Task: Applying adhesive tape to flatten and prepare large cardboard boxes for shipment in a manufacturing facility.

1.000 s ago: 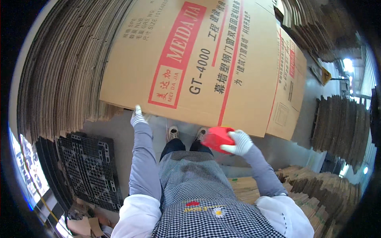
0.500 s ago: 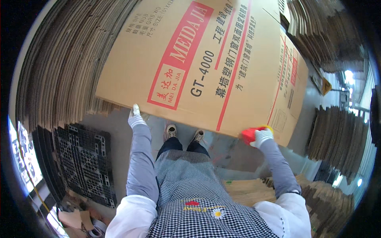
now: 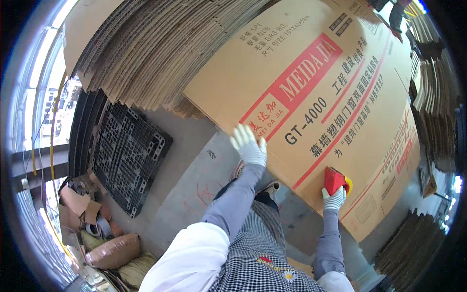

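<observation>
The printed cardboard carton (image 3: 311, 119) spreads ahead of both hands, its near edge slanting rightward from the left hand (image 3: 250, 147), fingers spread apart there, to the right hand (image 3: 334, 198), clasped round a red tape dispenser (image 3: 334, 180)

At the near edge of the printed carton (image 3: 311, 112), the left hand (image 3: 250, 146) covers part of the red print; its forearm (image 3: 238, 192) partly hides one shoe (image 3: 238, 169). On the carton, the right hand (image 3: 334, 198) hides the lower end of a red tool (image 3: 334, 180) — kind unclear. Beyond the carton, another person's leg (image 3: 397, 18) is cut off by the top edge.
</observation>
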Motion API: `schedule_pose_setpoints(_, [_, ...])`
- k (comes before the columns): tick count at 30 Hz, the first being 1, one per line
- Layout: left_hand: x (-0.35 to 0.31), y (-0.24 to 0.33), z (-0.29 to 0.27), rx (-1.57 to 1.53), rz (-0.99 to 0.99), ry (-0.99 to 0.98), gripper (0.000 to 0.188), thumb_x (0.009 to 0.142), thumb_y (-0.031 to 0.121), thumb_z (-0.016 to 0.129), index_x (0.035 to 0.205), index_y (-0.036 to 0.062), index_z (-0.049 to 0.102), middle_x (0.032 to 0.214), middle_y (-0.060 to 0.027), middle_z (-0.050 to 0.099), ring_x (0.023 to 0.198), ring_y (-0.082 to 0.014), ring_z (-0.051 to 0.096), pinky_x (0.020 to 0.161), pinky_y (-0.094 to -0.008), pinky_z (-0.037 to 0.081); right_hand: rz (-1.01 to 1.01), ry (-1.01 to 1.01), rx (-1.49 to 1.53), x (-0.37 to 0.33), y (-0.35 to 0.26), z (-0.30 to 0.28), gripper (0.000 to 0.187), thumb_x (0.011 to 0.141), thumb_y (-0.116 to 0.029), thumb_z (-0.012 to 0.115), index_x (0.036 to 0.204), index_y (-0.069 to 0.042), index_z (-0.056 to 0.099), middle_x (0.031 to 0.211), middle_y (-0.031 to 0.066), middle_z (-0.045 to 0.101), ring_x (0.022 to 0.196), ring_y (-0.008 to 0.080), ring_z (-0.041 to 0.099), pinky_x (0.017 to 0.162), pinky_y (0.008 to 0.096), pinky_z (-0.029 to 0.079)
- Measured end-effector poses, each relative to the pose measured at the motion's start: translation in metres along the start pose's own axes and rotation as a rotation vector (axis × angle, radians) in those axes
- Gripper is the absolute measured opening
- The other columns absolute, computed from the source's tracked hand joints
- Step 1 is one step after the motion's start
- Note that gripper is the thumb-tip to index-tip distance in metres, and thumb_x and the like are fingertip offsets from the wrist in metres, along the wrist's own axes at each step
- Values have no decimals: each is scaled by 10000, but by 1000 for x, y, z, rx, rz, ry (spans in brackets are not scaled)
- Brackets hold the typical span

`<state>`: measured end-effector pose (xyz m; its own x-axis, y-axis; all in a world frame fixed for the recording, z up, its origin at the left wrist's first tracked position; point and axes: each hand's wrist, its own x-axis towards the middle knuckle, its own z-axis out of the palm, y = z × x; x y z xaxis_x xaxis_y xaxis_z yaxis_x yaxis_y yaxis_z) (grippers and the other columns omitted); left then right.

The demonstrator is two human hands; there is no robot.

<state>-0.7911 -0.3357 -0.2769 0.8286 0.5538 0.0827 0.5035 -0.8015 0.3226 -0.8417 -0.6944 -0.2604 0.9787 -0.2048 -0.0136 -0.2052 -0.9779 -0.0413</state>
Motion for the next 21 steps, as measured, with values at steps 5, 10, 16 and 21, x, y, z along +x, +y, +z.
schedule_pose_setpoints(5, [89, -55, 8, -514, -640, 446, 620, 870, 278, 537, 1352, -35, 305, 1400, -214, 311, 1262, -339, 337, 1048, -396, 285, 128, -251, 193, 7, -2, 15, 763, 561, -227, 774, 1208, -30, 419, 1187, 117, 505, 1085, 249, 488, 961, 345, 400])
schedule_pose_setpoints(10, [-50, 33, 56, -1760, -807, 73, 517, 880, 333, 571, 1247, -10, 449, 1207, -117, 517, 1027, -219, 533, 899, -318, 438, 464, -189, 1072, 21, -2, 5, 660, 544, -174, 725, 1141, -63, 467, 1033, 63, 563, 962, 228, 537, 901, 338, 427])
schedule_pose_setpoints(16, [-286, 116, 121, -1608, -1082, -1154, 442, 827, 228, 662, 1216, 95, 497, 1178, -95, 555, 1071, -277, 524, 880, -468, 454, -9, -279, 19, 21, -9, -21, 833, 580, -368, 761, 1231, 15, 409, 1093, 199, 555, 1067, 347, 495, 977, 393, 367])
schedule_pose_setpoints(21, [-211, 84, 110, -1973, -1225, -1131, 536, 876, 417, 544, 1252, 43, 465, 1229, -117, 531, 1116, -303, 489, 1003, -445, 360, 46, -335, 55, 31, -8, -43, 867, 602, -423, 745, 1226, 74, 406, 1187, 277, 514, 1146, 387, 465, 1002, 404, 345])
